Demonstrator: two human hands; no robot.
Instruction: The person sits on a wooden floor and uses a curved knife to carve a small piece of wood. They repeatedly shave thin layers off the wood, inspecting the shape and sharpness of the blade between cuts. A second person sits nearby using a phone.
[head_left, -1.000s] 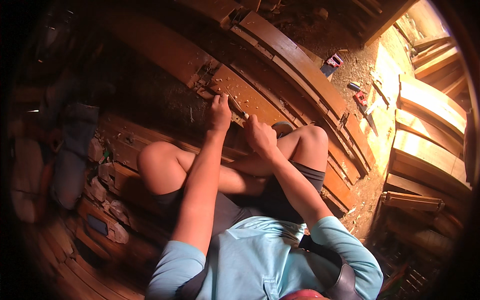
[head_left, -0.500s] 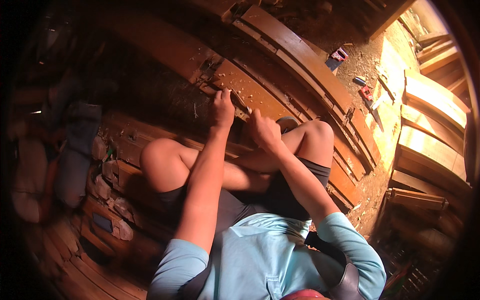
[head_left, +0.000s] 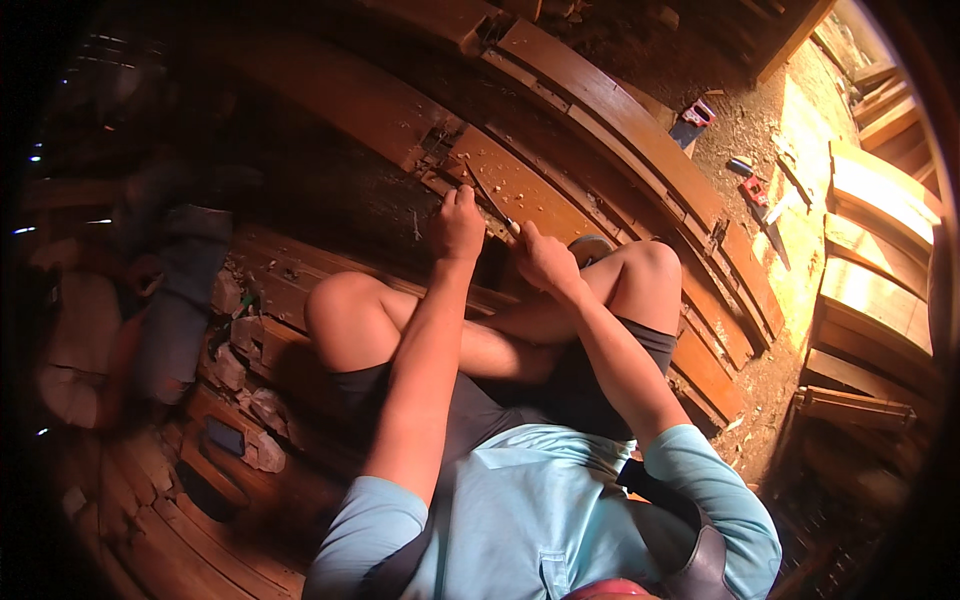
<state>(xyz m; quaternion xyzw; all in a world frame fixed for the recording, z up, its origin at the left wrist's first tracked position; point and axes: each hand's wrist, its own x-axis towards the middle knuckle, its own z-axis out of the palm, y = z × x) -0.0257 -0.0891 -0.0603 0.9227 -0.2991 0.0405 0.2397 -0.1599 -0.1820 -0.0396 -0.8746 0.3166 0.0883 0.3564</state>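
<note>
My right hand (head_left: 547,260) is closed round the handle end of a slim tool with a long dark blade (head_left: 488,190). A pale collar shows just beyond its fingers, and the blade slants away to the far left. Beside the blade, my left hand (head_left: 460,225) is closed in a fist; what its fingers grip, if anything, is hidden. Both hands are over a brown wooden board (head_left: 540,190) strewn with small chips. At the board's far left end is a dark cut-out joint (head_left: 437,150). My bent legs are below the hands.
Long wooden planks (head_left: 600,85) lie slantwise beyond the board. Two red-handled saws (head_left: 697,115) (head_left: 755,190) rest on the sunlit ground to the right, near stacked timber (head_left: 880,245). At left, another person's legs (head_left: 185,300) are in shadow; a dark phone-like slab (head_left: 225,437) lies nearby.
The whole view has shifted slightly, so everything sits a little further right and lower. More of the dark blade shows beyond my left hand. Both hands stay closed.
</note>
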